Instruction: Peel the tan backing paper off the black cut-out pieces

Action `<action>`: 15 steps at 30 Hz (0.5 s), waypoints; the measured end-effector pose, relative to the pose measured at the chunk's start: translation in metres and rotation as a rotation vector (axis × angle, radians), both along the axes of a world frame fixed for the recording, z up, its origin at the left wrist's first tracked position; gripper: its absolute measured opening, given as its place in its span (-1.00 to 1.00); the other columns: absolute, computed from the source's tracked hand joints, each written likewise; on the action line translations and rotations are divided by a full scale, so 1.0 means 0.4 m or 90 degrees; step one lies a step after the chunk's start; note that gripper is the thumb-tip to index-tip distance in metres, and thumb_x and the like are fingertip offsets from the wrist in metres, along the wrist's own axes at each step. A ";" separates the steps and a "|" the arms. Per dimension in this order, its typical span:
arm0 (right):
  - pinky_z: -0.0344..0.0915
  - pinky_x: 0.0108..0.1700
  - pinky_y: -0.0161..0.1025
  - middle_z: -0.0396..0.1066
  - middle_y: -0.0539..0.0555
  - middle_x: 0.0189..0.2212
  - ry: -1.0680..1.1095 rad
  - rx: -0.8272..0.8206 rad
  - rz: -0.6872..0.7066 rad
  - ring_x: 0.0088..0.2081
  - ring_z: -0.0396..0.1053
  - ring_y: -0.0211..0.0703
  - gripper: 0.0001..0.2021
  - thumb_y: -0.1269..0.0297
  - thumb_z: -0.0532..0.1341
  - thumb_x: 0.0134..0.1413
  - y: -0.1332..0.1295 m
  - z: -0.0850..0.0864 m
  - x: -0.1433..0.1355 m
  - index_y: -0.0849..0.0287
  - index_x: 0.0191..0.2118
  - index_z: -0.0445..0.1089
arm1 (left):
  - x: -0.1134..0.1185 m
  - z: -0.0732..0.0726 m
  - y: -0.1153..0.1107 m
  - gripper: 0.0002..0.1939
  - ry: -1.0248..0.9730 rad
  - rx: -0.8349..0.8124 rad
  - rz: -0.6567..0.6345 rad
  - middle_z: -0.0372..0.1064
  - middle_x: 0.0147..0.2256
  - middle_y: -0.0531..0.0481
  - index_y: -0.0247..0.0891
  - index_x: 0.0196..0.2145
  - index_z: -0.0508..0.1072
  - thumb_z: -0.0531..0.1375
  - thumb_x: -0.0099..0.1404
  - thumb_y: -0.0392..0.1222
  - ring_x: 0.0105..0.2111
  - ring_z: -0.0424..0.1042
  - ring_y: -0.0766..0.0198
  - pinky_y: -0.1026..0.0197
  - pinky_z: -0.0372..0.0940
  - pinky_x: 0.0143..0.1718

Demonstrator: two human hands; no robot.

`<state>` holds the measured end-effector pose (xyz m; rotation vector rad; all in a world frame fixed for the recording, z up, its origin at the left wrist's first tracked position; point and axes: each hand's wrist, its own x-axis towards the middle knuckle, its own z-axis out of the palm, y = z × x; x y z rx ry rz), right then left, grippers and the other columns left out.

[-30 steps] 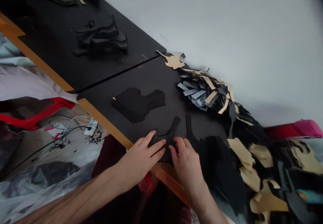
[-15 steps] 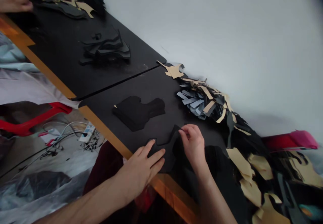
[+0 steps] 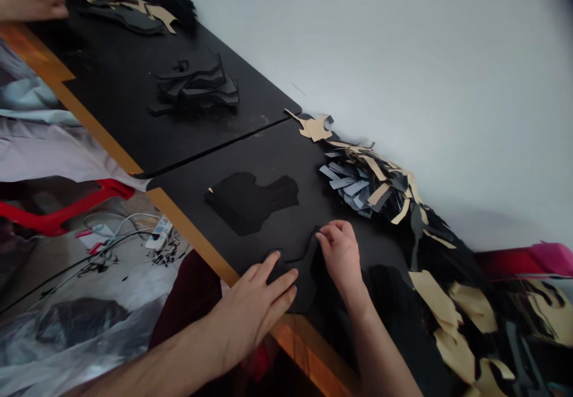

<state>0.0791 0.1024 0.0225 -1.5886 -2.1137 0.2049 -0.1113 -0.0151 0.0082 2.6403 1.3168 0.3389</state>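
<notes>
At the counter's [image 3: 277, 152] near edge, black cut piece [image 3: 299, 292] lying flat; left hand [image 3: 262, 292], fingers spread, pressing its body; right hand [image 3: 340, 251], thumb and fingertips together, pinching its raised-corner arm tip; black stack [image 3: 250, 203] just beyond, apart from both hands.

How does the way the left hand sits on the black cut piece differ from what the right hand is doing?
The left hand lies palm down with fingers spread, while the right hand has its fingers bent in, thumb and forefinger pinching.
The left hand rests on the broad part of the black cut piece; the right hand is at the tip of its narrow arm.
Both are bare and on the same piece.
</notes>
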 end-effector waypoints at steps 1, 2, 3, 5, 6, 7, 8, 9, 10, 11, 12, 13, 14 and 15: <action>0.31 -0.27 -0.19 0.24 0.13 -0.21 0.001 -0.005 -0.004 -0.38 0.30 -0.20 -0.88 0.33 0.14 0.07 0.000 0.000 0.000 0.19 -0.39 0.40 | -0.001 0.003 0.000 -0.56 -0.001 -0.006 0.004 0.10 0.21 -0.08 -0.16 0.12 0.25 0.06 0.29 -0.30 0.21 -0.04 -0.17 -0.07 0.20 0.00; 0.31 -0.27 -0.20 0.24 0.13 -0.20 0.002 -0.011 -0.008 -0.39 0.30 -0.22 -0.89 0.33 0.14 0.07 0.000 0.000 -0.001 0.19 -0.39 0.40 | -0.003 0.006 0.000 -0.56 -0.003 -0.010 0.003 0.10 0.21 -0.08 -0.16 0.13 0.24 0.05 0.29 -0.31 0.21 -0.04 -0.16 -0.08 0.20 0.00; 0.31 -0.27 -0.20 0.23 0.13 -0.20 0.004 -0.018 -0.012 -0.41 0.30 -0.23 -0.89 0.34 0.14 0.06 0.000 0.001 -0.003 0.19 -0.40 0.40 | -0.005 0.009 0.000 -0.55 -0.006 -0.013 -0.006 0.10 0.21 -0.09 -0.17 0.13 0.24 0.05 0.29 -0.31 0.21 -0.04 -0.17 -0.07 0.21 -0.01; 0.31 -0.26 -0.19 0.23 0.13 -0.20 0.007 -0.034 -0.023 -0.43 0.30 -0.25 -0.90 0.34 0.15 0.05 0.002 0.002 -0.005 0.20 -0.40 0.40 | -0.010 0.015 0.001 -0.55 -0.013 -0.015 -0.030 0.09 0.22 -0.10 -0.21 0.14 0.23 0.04 0.29 -0.29 0.20 -0.03 -0.20 -0.07 0.24 -0.03; 0.31 -0.25 -0.19 0.23 0.12 -0.20 0.007 -0.043 -0.029 -0.43 0.30 -0.25 -0.91 0.34 0.16 0.04 0.003 0.003 -0.006 0.20 -0.41 0.40 | -0.012 0.019 0.002 -0.55 -0.014 -0.018 -0.034 0.09 0.22 -0.10 -0.22 0.15 0.22 0.04 0.29 -0.29 0.21 -0.04 -0.22 -0.08 0.24 -0.04; 0.31 -0.24 -0.18 0.22 0.12 -0.21 0.006 -0.054 -0.036 -0.42 0.30 -0.24 -0.92 0.34 0.17 0.02 0.006 0.005 -0.007 0.19 -0.41 0.40 | -0.013 0.023 0.003 -0.54 -0.013 -0.024 -0.036 0.08 0.22 -0.10 -0.22 0.15 0.21 0.04 0.29 -0.29 0.21 -0.05 -0.22 -0.08 0.24 -0.04; 0.31 -0.23 -0.16 0.22 0.12 -0.21 0.004 -0.065 -0.044 -0.41 0.30 -0.22 -0.93 0.34 0.19 0.00 0.010 0.006 -0.007 0.19 -0.39 0.40 | -0.014 0.026 0.004 -0.54 -0.009 -0.033 -0.033 0.07 0.23 -0.09 -0.21 0.16 0.21 0.03 0.29 -0.30 0.22 -0.07 -0.21 -0.09 0.24 -0.03; 0.30 -0.22 -0.15 0.21 0.13 -0.20 0.003 -0.076 -0.053 -0.40 0.30 -0.20 -0.92 0.34 0.20 -0.02 0.015 0.007 -0.006 0.19 -0.36 0.40 | -0.015 0.029 0.005 -0.54 -0.004 -0.043 -0.030 0.07 0.23 -0.08 -0.20 0.16 0.20 0.03 0.29 -0.30 0.22 -0.07 -0.21 -0.09 0.23 -0.02; 0.30 -0.22 -0.14 0.21 0.14 -0.19 0.003 -0.087 -0.063 -0.40 0.30 -0.19 -0.87 0.33 0.22 -0.04 0.022 0.009 -0.004 0.20 -0.30 0.40 | -0.015 0.032 0.007 -0.53 0.001 -0.056 -0.030 0.06 0.24 -0.08 -0.19 0.16 0.20 0.04 0.29 -0.31 0.23 -0.08 -0.20 -0.09 0.23 -0.01; 0.29 -0.21 -0.13 0.20 0.15 -0.18 0.004 -0.100 -0.071 -0.40 0.30 -0.18 -0.81 0.33 0.24 -0.07 0.029 0.011 -0.002 0.21 -0.25 0.39 | -0.015 0.035 0.008 -0.52 0.007 -0.069 -0.033 0.05 0.24 -0.08 -0.19 0.16 0.20 0.05 0.28 -0.31 0.23 -0.09 -0.21 -0.10 0.22 0.00; 0.28 -0.21 -0.13 0.21 0.14 -0.20 0.005 -0.114 -0.076 -0.40 0.30 -0.18 -0.77 0.33 0.26 -0.09 0.037 0.013 0.001 0.21 -0.23 0.38 | -0.015 0.037 0.010 -0.50 0.014 -0.080 -0.034 0.04 0.25 -0.07 -0.18 0.16 0.19 0.06 0.27 -0.32 0.23 -0.11 -0.22 -0.11 0.21 0.00; 0.27 -0.22 -0.14 0.22 0.12 -0.23 0.008 -0.131 -0.078 -0.40 0.29 -0.17 -0.76 0.32 0.27 -0.12 0.045 0.015 0.004 0.21 -0.24 0.38 | -0.015 0.040 0.012 -0.48 0.022 -0.091 -0.035 0.03 0.25 -0.07 -0.18 0.16 0.19 0.09 0.25 -0.34 0.23 -0.12 -0.23 -0.12 0.21 0.01; 0.26 -0.22 -0.16 0.23 0.09 -0.28 0.011 -0.148 -0.076 -0.40 0.29 -0.17 -0.79 0.33 0.29 -0.14 0.054 0.017 0.007 0.20 -0.28 0.39 | -0.015 0.042 0.014 -0.45 0.028 -0.100 -0.038 0.03 0.25 -0.07 -0.18 0.17 0.19 0.11 0.22 -0.35 0.23 -0.12 -0.25 -0.14 0.20 0.01; 0.25 -0.23 -0.18 0.23 0.06 -0.33 0.016 -0.166 -0.072 -0.39 0.28 -0.17 -0.84 0.34 0.30 -0.16 0.062 0.018 0.009 0.18 -0.35 0.39 | -0.016 0.045 0.015 -0.43 0.030 -0.107 -0.046 0.03 0.25 -0.08 -0.19 0.17 0.18 0.13 0.19 -0.36 0.23 -0.12 -0.27 -0.14 0.20 0.01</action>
